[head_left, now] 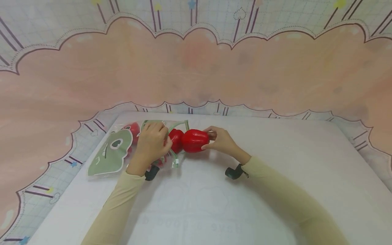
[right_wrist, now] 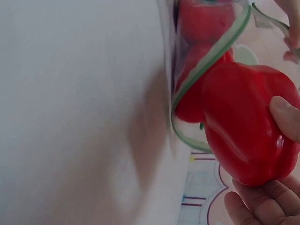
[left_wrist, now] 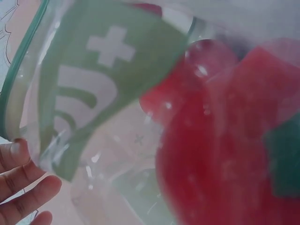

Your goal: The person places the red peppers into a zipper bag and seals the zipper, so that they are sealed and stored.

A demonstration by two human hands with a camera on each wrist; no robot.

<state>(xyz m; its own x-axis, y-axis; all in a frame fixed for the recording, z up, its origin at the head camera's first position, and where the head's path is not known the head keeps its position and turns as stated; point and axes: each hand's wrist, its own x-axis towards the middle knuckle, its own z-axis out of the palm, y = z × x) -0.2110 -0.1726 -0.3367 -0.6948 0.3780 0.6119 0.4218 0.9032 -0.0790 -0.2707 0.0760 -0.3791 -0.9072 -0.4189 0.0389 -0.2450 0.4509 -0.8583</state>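
My right hand (head_left: 222, 140) holds a shiny red bell pepper (head_left: 196, 141), thumb on one side and fingers on the other. The pepper is at the mouth of a clear zip bag (head_left: 105, 161) with green printing. Along the bag's open edge runs a green zip strip (right_wrist: 197, 75), which curves behind the pepper in the right wrist view. My left hand (head_left: 152, 141) grips the bag by its rim, its fingers (left_wrist: 35, 199) partly shown in the left wrist view. Inside, another red pepper (head_left: 175, 139) lies near the mouth, and more red vegetables (left_wrist: 201, 154) show blurred through the plastic.
The bag lies on a white-covered table (head_left: 275, 146), towards its far left. Behind and beside the table hangs a peach and white patterned cloth (head_left: 196, 71). A dark wrist camera mount (head_left: 234, 172) sits by the right sleeve, another (head_left: 151, 173) by the left.
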